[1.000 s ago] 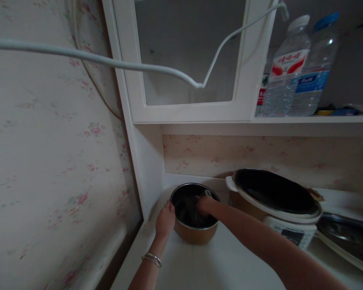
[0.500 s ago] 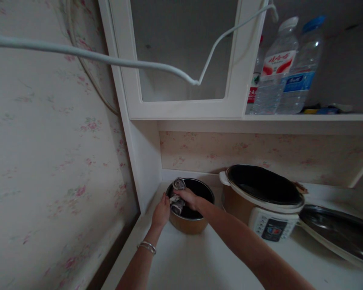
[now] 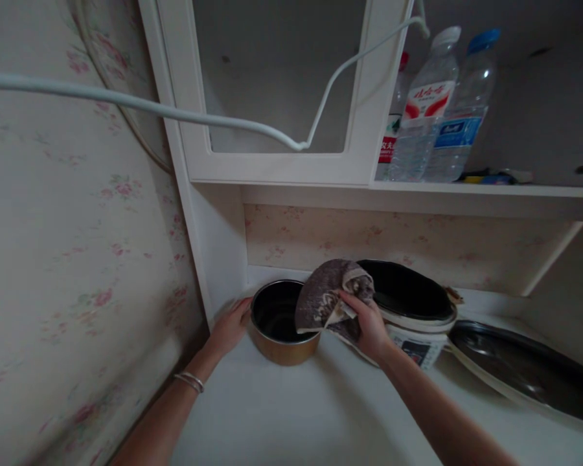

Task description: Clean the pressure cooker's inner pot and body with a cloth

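Observation:
My right hand [image 3: 369, 327] is closed on a brown-and-white patterned cloth [image 3: 323, 298]. The cloth fans out to the left of the fingers, its lower left part overlapping the right rim of a round pot [image 3: 286, 351]. This pot is golden brown outside and dark inside, and stands upright on the white counter. At its left side is my left hand [image 3: 230, 329], fingers stretched out against the outside near the rim, holding nothing. A bracelet [image 3: 189, 382] circles the left wrist. Behind the cloth, partly hidden by it, stands a larger electric cooker [image 3: 420, 327] with its top uncovered.
A big dark lid [image 3: 519, 366] lies on the white counter [image 3: 267, 414] at the right. Overhead are a glass-fronted cabinet [image 3: 282, 167] and a shelf with plastic bottles [image 3: 422, 120]. A white cable [image 3: 214, 121] hangs across the upper view. Flowered wall [image 3: 111, 259] bounds the left.
My right hand has moved right out of the pot, and the bunched cloth has spread open. My left hand has left the cloth and moved to the pot's left outside. The view has shifted slightly.

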Available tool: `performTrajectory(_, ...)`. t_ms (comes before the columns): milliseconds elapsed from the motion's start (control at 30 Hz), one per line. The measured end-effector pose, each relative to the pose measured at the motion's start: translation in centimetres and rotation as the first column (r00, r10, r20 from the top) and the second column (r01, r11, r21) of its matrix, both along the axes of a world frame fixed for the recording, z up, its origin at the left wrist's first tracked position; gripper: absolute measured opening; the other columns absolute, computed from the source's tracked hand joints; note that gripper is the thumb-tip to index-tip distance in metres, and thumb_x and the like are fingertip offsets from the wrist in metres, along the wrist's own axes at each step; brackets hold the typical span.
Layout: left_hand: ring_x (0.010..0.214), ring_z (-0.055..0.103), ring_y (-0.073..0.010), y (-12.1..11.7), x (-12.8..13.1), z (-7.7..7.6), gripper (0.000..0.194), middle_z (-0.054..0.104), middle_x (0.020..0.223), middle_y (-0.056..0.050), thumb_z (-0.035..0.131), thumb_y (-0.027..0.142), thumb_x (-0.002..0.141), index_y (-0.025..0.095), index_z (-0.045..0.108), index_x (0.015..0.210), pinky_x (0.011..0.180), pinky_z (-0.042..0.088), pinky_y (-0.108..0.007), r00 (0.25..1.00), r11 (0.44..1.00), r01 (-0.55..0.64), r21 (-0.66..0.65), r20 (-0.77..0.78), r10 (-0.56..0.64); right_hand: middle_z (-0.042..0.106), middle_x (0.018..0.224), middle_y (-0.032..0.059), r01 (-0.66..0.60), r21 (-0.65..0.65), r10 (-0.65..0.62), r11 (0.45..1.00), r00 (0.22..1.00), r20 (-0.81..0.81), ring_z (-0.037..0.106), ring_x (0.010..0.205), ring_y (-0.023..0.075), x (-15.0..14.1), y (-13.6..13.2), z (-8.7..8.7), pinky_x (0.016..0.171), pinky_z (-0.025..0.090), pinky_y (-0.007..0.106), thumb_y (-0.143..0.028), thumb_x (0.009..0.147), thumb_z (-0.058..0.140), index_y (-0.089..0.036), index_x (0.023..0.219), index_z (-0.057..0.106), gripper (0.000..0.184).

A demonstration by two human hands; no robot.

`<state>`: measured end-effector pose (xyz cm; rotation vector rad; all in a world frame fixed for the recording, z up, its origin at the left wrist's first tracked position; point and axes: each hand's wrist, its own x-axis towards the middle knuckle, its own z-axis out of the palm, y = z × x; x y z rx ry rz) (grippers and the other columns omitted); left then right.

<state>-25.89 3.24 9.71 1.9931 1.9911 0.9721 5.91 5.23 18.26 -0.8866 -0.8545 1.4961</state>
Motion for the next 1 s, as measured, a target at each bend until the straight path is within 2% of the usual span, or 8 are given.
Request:
performTrajectory(67,0.135,0.048,-0.0155,-0.2,-0.7,0.4,0.041,0.049,0.150,0.001,0.041,0.031,0.101,0.027,0.057,0.138,0.116,0.032,-0.029,0.974,0.985,0.170,-0.022,-0.151,-0.171,0.076,0.096,0.0020,0.110,0.003,-0.110,0.994,0.993,-0.037,0.073,0.084,0.0240,2.1,-1.7,-0.2,0.074,0.062,0.038,-0.035,0.062,0.083,-0.023,0.107,0.066,0.050)
performTrajectory(167,0.132,0.051,-0.0177,-0.3,-1.2,1.0,0.037,0.052,0.148,0.000,0.043,0.038,0.102,0.031,0.063,0.131,0.116,0.032,-0.032,0.907,0.964,0.254,-0.085,-0.326,-0.267,0.075,0.100,0.0015,0.293,0.085,-0.296,0.952,0.955,0.034,0.071,0.096,0.0241,5.1,-4.0,-2.2,0.080,0.062,0.036,-0.038,0.060,0.085,-0.024,0.104,0.068,0.049)
performTrajectory(300,0.124,0.057,-0.0219,-0.2,-1.4,1.0,0.031,0.062,0.137,-0.004,0.048,0.038,0.100,0.027,0.070,0.119,0.109,0.040,-0.039,0.832,0.958,0.282,-0.059,-0.482,-0.275,0.073,0.098,0.0069,0.447,0.297,-0.531,0.844,0.774,0.344,0.066,0.104,0.0294,8.3,-6.9,-8.2,0.090,0.057,0.045,-0.044,0.065,0.081,-0.018,0.104,0.067,0.049)
performTrajectory(367,0.122,0.057,-0.0228,-0.1,-1.4,0.7,0.029,0.064,0.134,-0.004,0.049,0.038,0.100,0.026,0.071,0.115,0.106,0.044,-0.041,0.817,0.958,0.287,-0.015,-0.518,-0.253,0.073,0.100,0.0083,0.474,0.395,-0.612,0.787,0.686,0.394,0.066,0.102,0.0308,8.7,-8.1,-11.6,0.090,0.056,0.049,-0.043,0.065,0.080,-0.017,0.112,0.064,0.056)
performTrajectory(500,0.121,0.056,-0.0237,-0.7,-0.5,0.0,0.027,0.065,0.129,-0.003,0.050,0.040,0.100,0.026,0.071,0.108,0.103,0.046,-0.041,0.801,0.957,0.276,0.094,-0.573,-0.175,0.070,0.117,0.0076,0.286,0.493,-0.487,0.822,0.802,0.346,0.064,0.112,0.0301,6.4,-9.1,-15.8,0.102,0.049,0.052,-0.030,0.070,0.069,-0.023,0.129,0.059,0.060)
performTrajectory(667,0.119,0.058,-0.0258,-2.4,3.3,-0.4,0.030,0.070,0.109,-0.005,0.050,0.044,0.099,0.024,0.072,0.095,0.102,0.046,-0.044,0.798,0.952,0.250,0.175,-0.594,-0.100,0.059,0.138,0.0031,0.077,0.448,-0.256,0.890,0.900,0.354,0.049,0.134,0.0297,1.1,-8.3,-17.2,0.115,0.032,0.057,-0.016,0.071,0.060,-0.031,0.140,0.053,0.071)
performTrajectory(867,0.094,0.067,-0.0227,-3.8,9.4,-0.6,0.038,0.067,0.096,-0.007,0.048,0.048,0.099,0.021,0.071,0.086,0.081,0.053,-0.033,0.867,0.983,0.007,0.181,-0.491,0.084,0.052,0.147,0.0028,0.034,0.378,-0.160,0.925,0.937,0.310,0.044,0.138,0.0311,-1.9,-7.4,-19.8,0.117,0.026,0.059,-0.015,0.068,0.063,-0.033,0.143,0.050,0.078)
performTrajectory(1000,0.082,0.069,-0.0206,-4.5,11.7,0.7,0.037,0.069,0.091,-0.005,0.044,0.046,0.102,0.021,0.069,0.091,0.065,0.051,-0.027,0.906,0.993,-0.022,0.117,-0.417,0.069,0.049,0.150,0.0007,0.055,0.374,-0.193,0.926,0.919,0.343,0.041,0.140,0.0307,-1.9,-6.8,-20.7,0.118,0.024,0.060,-0.014,0.065,0.062,-0.034,0.143,0.049,0.081)
